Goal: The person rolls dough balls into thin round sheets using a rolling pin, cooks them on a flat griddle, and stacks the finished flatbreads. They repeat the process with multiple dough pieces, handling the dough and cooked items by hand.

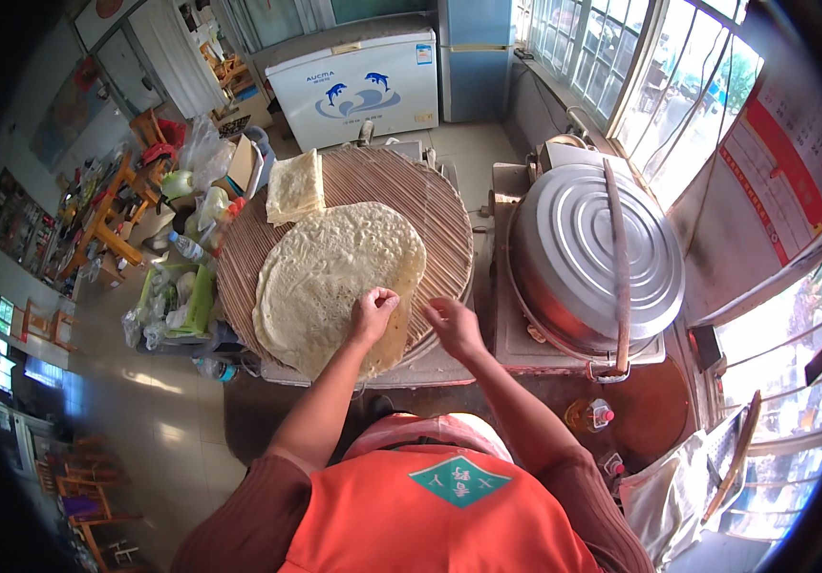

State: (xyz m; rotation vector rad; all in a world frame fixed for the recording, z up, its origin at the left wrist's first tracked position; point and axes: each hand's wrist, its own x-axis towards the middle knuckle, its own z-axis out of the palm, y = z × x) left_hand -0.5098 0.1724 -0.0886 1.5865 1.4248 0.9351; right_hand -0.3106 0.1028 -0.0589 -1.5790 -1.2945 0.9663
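Observation:
A large, thin round flatbread (332, 272) lies on a round mat of plant stalks (396, 179) in front of me. Its right margin looks browner than the pale, blistered middle. My left hand (375, 315) is over the right part of the flatbread, thumb and fingertips drawn together; whether they pinch anything is unclear. Just beyond the flatbread's right edge, my right hand (455, 328) hovers by the mat's rim with curled fingers, and nothing shows in it. A folded stack of flatbread (295, 186) rests at the mat's far left.
To the right stands a big pan with a domed metal lid (583, 251), a wooden stick (618, 265) across it. A green crate (181, 297) with bagged goods is at the left. Bottles of oil (588, 415) stand low right. Beyond the mat is a white chest freezer (360, 89).

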